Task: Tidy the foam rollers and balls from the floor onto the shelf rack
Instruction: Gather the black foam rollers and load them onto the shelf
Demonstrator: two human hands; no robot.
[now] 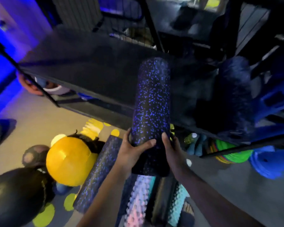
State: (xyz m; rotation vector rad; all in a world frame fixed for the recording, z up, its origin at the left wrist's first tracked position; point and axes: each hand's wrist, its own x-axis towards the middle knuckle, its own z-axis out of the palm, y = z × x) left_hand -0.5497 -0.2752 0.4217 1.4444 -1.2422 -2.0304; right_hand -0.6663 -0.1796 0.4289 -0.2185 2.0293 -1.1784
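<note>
Left hand (134, 150) and right hand (171, 149): both grip the near end of one speckled foam roller (152, 102), fingers curled round its sides. Its far end lies over the dark shelf (88, 71) ahead of the hands, so placement looks under way, not finished.

Right of the hands: blurred dark roller (233, 95), seemingly shelved already.

Outstanding on the floor (36, 122), below and left of the hands:
- second speckled roller (97, 174)
- knobbed pale roller (136, 202)
- knobbed teal roller (177, 202)
- yellow ball (69, 161)
- black ball (11, 194)
</note>
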